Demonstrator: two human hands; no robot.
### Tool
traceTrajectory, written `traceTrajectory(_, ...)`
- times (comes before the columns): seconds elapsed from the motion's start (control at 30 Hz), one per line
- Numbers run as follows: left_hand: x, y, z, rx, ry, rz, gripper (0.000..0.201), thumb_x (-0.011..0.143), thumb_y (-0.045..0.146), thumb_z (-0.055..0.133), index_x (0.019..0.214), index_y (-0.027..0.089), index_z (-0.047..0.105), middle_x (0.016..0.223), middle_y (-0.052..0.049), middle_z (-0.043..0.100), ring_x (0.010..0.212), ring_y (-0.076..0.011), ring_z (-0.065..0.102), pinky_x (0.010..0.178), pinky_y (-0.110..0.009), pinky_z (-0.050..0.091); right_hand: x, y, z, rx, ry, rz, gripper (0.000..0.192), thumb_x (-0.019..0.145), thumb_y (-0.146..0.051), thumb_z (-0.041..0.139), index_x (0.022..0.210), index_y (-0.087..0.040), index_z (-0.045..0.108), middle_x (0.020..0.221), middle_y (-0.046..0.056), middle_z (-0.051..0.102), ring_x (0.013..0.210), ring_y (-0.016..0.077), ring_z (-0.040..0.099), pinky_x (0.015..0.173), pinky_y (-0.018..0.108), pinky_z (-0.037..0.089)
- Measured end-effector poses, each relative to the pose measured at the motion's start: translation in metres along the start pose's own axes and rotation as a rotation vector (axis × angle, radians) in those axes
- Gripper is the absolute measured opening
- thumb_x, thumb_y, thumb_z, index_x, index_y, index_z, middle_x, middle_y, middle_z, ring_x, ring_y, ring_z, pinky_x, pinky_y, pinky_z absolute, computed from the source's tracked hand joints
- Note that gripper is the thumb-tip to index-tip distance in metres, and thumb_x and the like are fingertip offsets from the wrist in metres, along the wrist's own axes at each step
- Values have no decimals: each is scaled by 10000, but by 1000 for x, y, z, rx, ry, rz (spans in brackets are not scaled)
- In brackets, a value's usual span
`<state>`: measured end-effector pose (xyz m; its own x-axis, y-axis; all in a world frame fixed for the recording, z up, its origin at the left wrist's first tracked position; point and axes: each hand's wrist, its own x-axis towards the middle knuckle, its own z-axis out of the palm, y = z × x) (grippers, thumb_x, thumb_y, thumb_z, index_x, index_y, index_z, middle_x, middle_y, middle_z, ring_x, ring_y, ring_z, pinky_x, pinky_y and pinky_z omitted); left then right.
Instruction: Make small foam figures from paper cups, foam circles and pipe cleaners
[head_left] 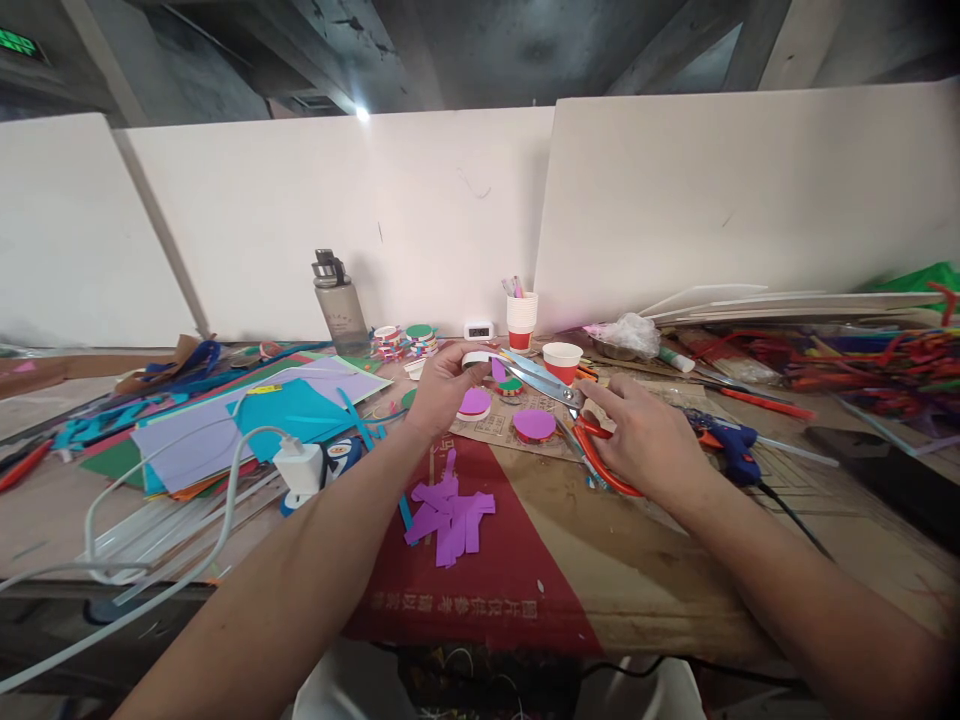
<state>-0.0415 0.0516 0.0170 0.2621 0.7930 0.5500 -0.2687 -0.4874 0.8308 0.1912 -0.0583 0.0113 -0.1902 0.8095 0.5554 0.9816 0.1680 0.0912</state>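
My left hand (pixel 444 388) holds up a small white paper-cup ring (pixel 478 358) with a purple piece at its edge. My right hand (pixel 646 438) grips red-handled scissors (pixel 551 385), whose open blades point left and reach the ring. Below the ring lie two purple-topped round pieces (pixel 534 424), one partly behind my left hand. A pile of purple paper scraps (pixel 448 515) lies on the red and brown cardboard (pixel 570 560) between my forearms.
Coloured paper sheets (pixel 225 425), a white charger (pixel 300 468) with cable and a grey water bottle (pixel 339 303) are at left. Paper cups (pixel 562 360), stacked cups with pens (pixel 521 318), a blue glue gun (pixel 731 445) and pipe cleaners (pixel 870 365) are at right. White boards stand behind.
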Motion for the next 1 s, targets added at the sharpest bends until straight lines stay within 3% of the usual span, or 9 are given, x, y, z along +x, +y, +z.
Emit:
traceTrajectory(0.5,-3,1,2,68,38,-22,291,665,367,809,872,178,729,894,-46,726,775,-165,671,669,-294,580,-2,4,0,59,-61,-8,456,846,-189,508,1293,-226,591,1151,120,642,931,255,638,697,317,444)
traceTrajectory(1.0,-3,4,3,84,44,-27,246,650,312,812,822,156,732,850,-40,727,726,-148,655,681,-277,552,-1,-1,-6,29,-142,43,524,842,-164,481,1357,-236,552,1118,92,656,920,251,645,614,301,403)
